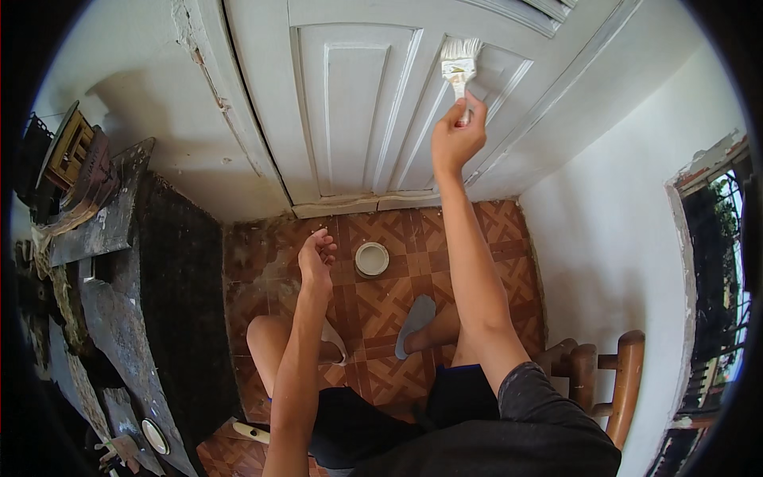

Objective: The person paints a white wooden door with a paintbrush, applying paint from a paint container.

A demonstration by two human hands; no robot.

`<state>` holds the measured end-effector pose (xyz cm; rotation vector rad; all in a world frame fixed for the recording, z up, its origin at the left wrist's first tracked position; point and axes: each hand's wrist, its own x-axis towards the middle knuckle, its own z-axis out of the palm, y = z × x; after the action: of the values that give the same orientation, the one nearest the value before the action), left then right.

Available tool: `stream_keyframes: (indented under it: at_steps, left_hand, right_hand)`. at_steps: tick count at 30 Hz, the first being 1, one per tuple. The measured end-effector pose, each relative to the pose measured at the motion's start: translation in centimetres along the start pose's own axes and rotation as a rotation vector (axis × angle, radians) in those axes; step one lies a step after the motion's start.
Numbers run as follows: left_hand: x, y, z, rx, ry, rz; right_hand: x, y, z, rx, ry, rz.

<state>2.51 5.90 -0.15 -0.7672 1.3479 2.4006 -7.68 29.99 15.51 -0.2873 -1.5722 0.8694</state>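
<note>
My right hand [459, 134] grips the handle of a flat paintbrush [460, 65], bristles pointing up, at the right-hand recessed panel of a white panelled door [357, 113]. Whether the bristles touch the panel cannot be told. The brush's bristles and metal band are coated in white paint. Lower and to the left, my left hand [317, 253] hangs over the floor with its fingers loosely curled and nothing seen in it. Just right of that hand, a small round container [372, 260] with whitish contents stands on the patterned floor.
At the left stands a dark, worn wooden piece of furniture [179, 298] carrying a model boat [83, 173] and a round lid [155, 436]. A wooden chair [626, 381] is beside me at the right, near a barred window [715, 286]. A pale handle [250, 431] lies low on the left.
</note>
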Motion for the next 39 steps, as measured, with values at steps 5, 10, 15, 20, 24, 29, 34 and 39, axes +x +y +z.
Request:
stream_keyframes:
  at_steps: [5,10,15,20,24,29,34,39]
  left_hand:
    - [0.1,0.2,0.4,0.019,0.015,-0.022]
    - [0.3,0.1,0.3,0.022,0.001,-0.006]
    - [0.5,0.1,0.0,0.012,0.000,-0.004]
    - [0.2,0.1,-0.1,-0.001,0.002,-0.003]
    - [0.2,-0.2,0.1,-0.002,-0.002,-0.003]
    - [0.2,-0.5,0.3,0.010,-0.001,-0.016]
    - [0.5,-0.7,0.0,0.020,-0.004,-0.011]
    - [0.5,-0.5,-0.4,0.037,0.021,-0.009]
  right_hand:
    - [-4.2,4.4,-0.7,-0.209,-0.083,-0.046]
    - [-8.5,5.8,-4.0,-0.344,-0.279,0.128]
    - [-7.6,4.3,-6.2,-0.042,-0.275,0.459]
    - [-1.8,0.2,-6.4,0.295,-0.132,0.561]
    - [2.2,0.3,-4.7,0.469,-0.047,0.602]
    - [1.7,3.9,-3.5,0.468,-0.024,0.636]
    - [-2.5,8.3,-4.9,0.265,-0.135,0.637]
    - [-5.8,9.1,-6.8,0.219,-0.145,0.843]
